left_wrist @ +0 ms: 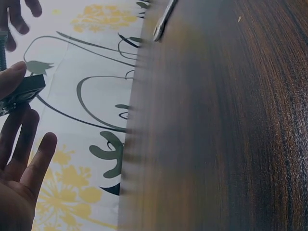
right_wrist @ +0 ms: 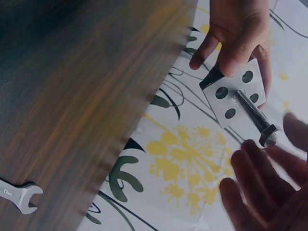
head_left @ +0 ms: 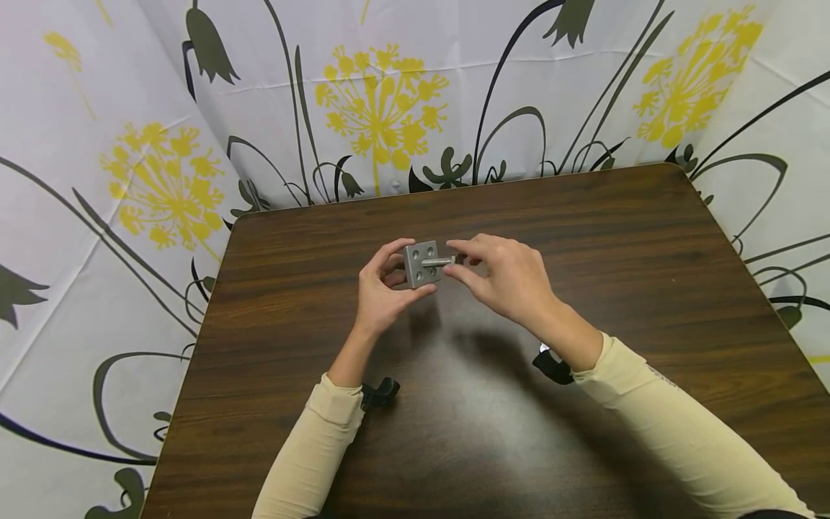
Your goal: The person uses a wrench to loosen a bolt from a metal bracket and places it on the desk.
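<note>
A square grey metal block [head_left: 416, 268] with several round holes is held by my left hand [head_left: 381, 297], thumb on the near edge and fingers on the far side. Out of its face sticks a threaded hex bolt [right_wrist: 253, 113], its shank end in the middle of the block. Around the bolt's head my right hand [head_left: 509, 277] has its thumb and fingers spread. A gap shows between the thumb and the bolt head in the right wrist view. Part of the block is cut off in the left wrist view.
An open-ended wrench [right_wrist: 21, 196] lies on the dark wood table [head_left: 292, 288]. Behind the table hangs a white cloth [head_left: 259, 86] with yellow and grey flower prints. Black straps [head_left: 381, 393] sit on both wrists.
</note>
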Motion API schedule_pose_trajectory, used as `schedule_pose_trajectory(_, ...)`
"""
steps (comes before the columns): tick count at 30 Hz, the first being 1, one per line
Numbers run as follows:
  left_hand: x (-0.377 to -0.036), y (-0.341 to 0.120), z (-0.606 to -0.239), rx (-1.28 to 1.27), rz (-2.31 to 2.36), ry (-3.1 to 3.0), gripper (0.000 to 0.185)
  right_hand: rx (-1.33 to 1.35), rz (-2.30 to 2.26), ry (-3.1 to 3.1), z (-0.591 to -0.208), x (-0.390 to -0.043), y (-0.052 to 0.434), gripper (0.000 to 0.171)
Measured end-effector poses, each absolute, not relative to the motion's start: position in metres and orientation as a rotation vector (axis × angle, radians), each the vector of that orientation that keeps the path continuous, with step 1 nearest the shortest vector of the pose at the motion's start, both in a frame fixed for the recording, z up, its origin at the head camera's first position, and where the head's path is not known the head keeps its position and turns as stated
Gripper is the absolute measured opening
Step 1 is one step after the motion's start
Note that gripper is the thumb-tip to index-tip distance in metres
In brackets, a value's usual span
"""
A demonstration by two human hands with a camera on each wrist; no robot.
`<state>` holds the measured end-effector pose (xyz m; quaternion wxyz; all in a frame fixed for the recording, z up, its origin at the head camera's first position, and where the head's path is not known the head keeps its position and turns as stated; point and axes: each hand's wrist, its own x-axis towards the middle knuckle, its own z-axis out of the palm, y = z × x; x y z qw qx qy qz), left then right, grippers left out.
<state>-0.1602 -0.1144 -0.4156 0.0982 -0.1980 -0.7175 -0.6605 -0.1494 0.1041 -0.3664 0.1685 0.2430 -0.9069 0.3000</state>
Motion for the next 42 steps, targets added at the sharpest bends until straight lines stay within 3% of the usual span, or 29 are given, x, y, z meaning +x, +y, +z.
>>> schedule_pose_trajectory(7,-0.160,-0.115,-0.415,-0.591,-1.963,-2.121,0.068,0.715,0.862,-2.599,-0.366,-0.150,0.105,0.024)
schedule_pose_trajectory(13,-0.161,-0.115,-0.415,-0.601,-1.953,-2.109,0.068,0.695,0.867,-2.571,-0.367,-0.150,0.104,0.031)
schedule_pose_trajectory(19,-0.169,-0.119,-0.432,-0.599,-1.963,-2.112,0.071,0.720,0.859,-2.585,-0.367,-0.151,0.104,0.023)
schedule_pose_trajectory(22,-0.171,-0.120,-0.438,-0.590,-1.961,-2.112,0.072,0.779,0.836,-2.526,-0.369,-0.151,0.105,0.027)
schedule_pose_trajectory(27,-0.163,-0.117,-0.422,-0.601,-1.953,-2.100,0.070,0.682,0.874,-2.552,-0.368,-0.150,0.104,0.031)
schedule_pose_trajectory(31,-0.160,-0.115,-0.413,-0.601,-1.948,-2.112,0.069,0.703,0.868,-2.569,-0.367,-0.151,0.105,0.024)
schedule_pose_trajectory(39,-0.159,-0.116,-0.413,-0.587,-1.948,-2.120,0.069,0.702,0.875,-2.552,-0.368,-0.150,0.104,0.033)
schedule_pose_trajectory(42,-0.159,-0.116,-0.413,-0.590,-1.949,-2.116,0.068,0.694,0.896,-2.568,-0.368,-0.151,0.104,0.028)
